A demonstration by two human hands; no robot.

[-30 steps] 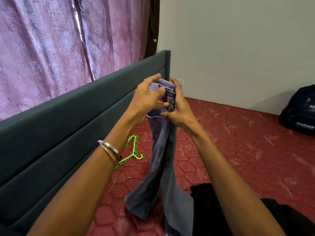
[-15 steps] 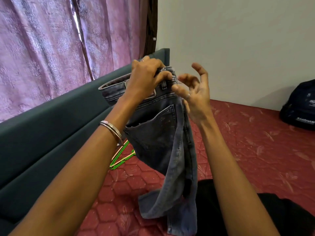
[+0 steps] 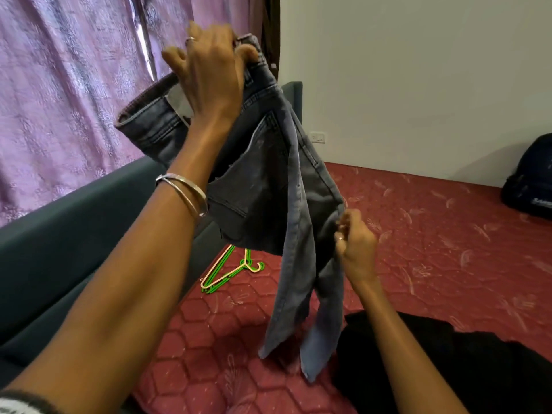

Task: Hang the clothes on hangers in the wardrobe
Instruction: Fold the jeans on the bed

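Left hand: the left hand (image 3: 209, 73) is raised high in front of the curtain (image 3: 68, 85), fingers curled round the waistband of the jeans (image 3: 268, 180), thumb hooked over the top edge. A ring shows on one finger, and two metal bangles (image 3: 185, 189) sit on the wrist.
Right hand: the right hand (image 3: 355, 249) is lower and to the right, pinching the outer edge of the jeans near the seat between thumb and fingertips, the other fingers curled in.
Jeans: grey denim, held up in the air over the mattress (image 3: 418, 234), back pocket facing the camera. The waistband opens toward the left. The two legs hang down side by side, and their ends reach the mattress near its front edge, beside a black cloth (image 3: 448, 369).
Hangers: a small stack of green and pale hangers (image 3: 230, 273) lies flat on the mattress along its left edge, close to the dark headboard (image 3: 74, 228), behind and below the jeans, not touching them.
Bag: a dark backpack (image 3: 531, 180) sits at the far right edge of the mattress against the wall (image 3: 418, 70).
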